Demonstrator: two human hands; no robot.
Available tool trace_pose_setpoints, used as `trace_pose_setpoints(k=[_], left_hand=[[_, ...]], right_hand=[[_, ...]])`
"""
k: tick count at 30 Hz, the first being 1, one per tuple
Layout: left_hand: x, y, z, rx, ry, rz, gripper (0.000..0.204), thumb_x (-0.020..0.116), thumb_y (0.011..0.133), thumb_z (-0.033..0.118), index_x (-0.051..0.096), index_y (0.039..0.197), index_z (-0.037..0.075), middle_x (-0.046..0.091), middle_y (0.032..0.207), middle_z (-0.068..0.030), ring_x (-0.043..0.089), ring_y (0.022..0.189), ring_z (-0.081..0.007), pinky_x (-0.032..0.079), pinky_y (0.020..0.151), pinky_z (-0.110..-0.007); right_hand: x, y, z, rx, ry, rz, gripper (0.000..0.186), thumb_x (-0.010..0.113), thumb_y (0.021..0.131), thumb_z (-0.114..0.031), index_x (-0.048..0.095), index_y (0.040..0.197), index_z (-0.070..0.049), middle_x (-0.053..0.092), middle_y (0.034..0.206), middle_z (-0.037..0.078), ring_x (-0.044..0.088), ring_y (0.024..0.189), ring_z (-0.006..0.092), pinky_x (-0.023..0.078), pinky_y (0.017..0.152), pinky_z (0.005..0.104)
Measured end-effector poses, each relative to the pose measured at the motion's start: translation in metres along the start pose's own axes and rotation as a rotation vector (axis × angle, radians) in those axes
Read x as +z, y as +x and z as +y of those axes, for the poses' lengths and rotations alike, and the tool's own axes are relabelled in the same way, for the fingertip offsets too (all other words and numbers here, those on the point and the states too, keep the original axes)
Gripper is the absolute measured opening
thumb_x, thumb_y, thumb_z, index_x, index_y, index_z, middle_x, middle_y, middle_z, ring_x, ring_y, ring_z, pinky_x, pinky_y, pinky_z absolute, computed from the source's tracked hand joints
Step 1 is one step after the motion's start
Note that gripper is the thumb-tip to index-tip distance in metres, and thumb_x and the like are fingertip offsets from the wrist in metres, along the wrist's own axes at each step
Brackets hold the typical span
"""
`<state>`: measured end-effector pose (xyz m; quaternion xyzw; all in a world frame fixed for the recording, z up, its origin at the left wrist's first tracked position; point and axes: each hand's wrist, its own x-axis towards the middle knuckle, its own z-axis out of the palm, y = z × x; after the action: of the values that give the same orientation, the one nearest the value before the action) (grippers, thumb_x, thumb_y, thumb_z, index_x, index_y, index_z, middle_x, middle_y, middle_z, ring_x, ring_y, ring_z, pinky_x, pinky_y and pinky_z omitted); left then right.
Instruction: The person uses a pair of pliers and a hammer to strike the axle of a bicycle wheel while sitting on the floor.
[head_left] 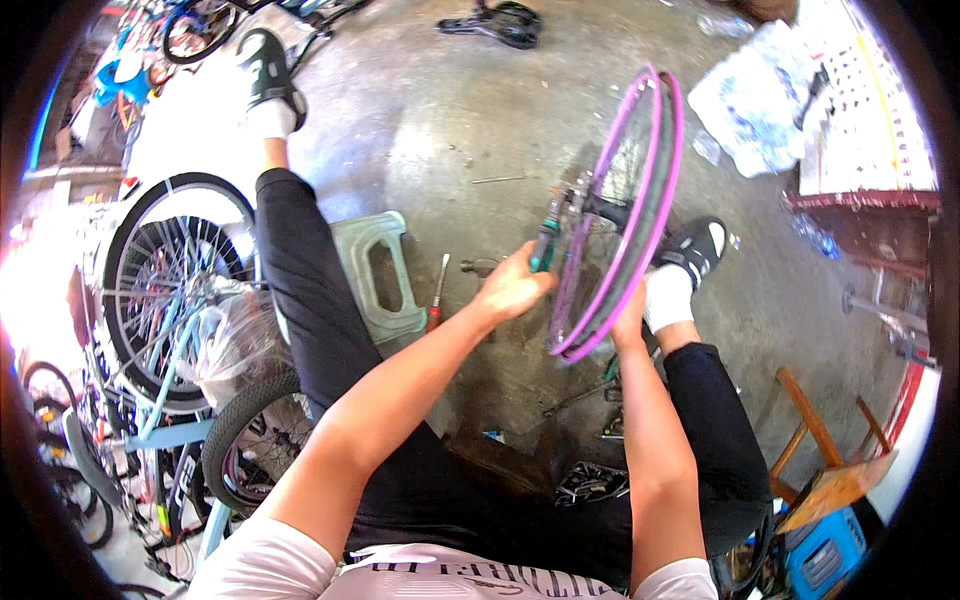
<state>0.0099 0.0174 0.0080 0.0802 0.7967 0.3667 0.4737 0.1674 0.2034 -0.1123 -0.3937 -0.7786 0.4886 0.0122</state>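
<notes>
My left hand (514, 285) is closed on teal-and-black-handled pliers (546, 240), their metal head at the hub side of a pink-rimmed wheel (658, 180), which stands tilted between my legs. My right hand (628, 310) is behind the wheel's lower rim, apparently gripping it, its fingers mostly hidden. On the floor left of the pliers lie a red-handled screwdriver (435, 312) and a hammer (480, 265), partly behind my left hand. A pale green plastic stool (390, 230) lies beside my left leg. A thin metal rod (497, 180) lies farther forward.
Bicycles and wheels (140, 290) crowd the left side. A black saddle (515, 30) is at the top. A plastic bag (750, 100) lies top right beside a red-edged rack (860, 200). A wooden chair (815, 420) and blue plastic object (825, 555) are lower right; more tools sit below my hands.
</notes>
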Motion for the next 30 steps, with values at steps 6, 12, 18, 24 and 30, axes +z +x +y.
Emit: trace_pose_setpoints(k=[6,12,18,24,30], left_hand=[[-0.006,-0.012,0.004,0.026,-0.079,-0.05,0.078,0.067,0.081,0.029,0.047,0.15,-0.001,0.066,0.131,-0.0306,0.062,0.127,-0.0409,0.046,0.109,-0.043],[-0.009,-0.021,0.027,-0.003,0.018,-0.042,0.076,0.062,0.081,0.023,0.043,0.147,-0.011,0.065,0.127,-0.0353,0.062,0.126,-0.045,0.047,0.107,-0.046],[-0.009,-0.023,0.021,-0.05,0.021,-0.02,0.06,0.06,0.081,0.022,0.052,0.129,-0.013,0.065,0.123,-0.0376,0.062,0.123,-0.048,0.048,0.105,-0.048],[-0.001,-0.017,0.03,-0.017,-0.019,-0.051,0.059,0.063,0.079,0.021,0.053,0.127,-0.013,0.063,0.128,-0.0369,0.06,0.126,-0.0464,0.048,0.106,-0.047],[-0.011,-0.017,0.031,-0.087,-0.083,-0.053,0.071,0.068,0.076,0.023,0.051,0.133,-0.015,0.063,0.129,-0.0348,0.062,0.127,-0.0426,0.048,0.106,-0.042]], right_hand=[[0.007,0.002,0.028,-0.254,0.047,0.087,0.04,0.05,0.107,-0.024,0.056,0.136,0.002,0.063,0.121,0.027,0.06,0.116,0.0424,0.045,0.099,0.0481],[-0.013,0.011,0.059,-0.218,0.028,-0.13,0.049,0.046,0.109,-0.01,0.039,0.155,0.005,0.043,0.156,0.033,0.042,0.144,0.0501,0.03,0.123,0.0545],[-0.01,-0.006,-0.021,-0.121,0.049,-0.006,0.042,0.054,0.105,-0.015,0.053,0.143,0.002,0.058,0.133,0.029,0.057,0.122,0.0436,0.043,0.107,0.0475],[0.002,0.008,0.037,-0.421,-0.004,0.165,0.035,0.056,0.103,-0.022,0.06,0.127,0.002,0.065,0.112,0.021,0.062,0.104,0.033,0.047,0.091,0.0452],[-0.004,0.001,0.001,-0.286,-0.128,-0.014,0.045,0.05,0.104,-0.016,0.047,0.145,0.002,0.056,0.135,0.025,0.056,0.126,0.041,0.042,0.106,0.0468]])
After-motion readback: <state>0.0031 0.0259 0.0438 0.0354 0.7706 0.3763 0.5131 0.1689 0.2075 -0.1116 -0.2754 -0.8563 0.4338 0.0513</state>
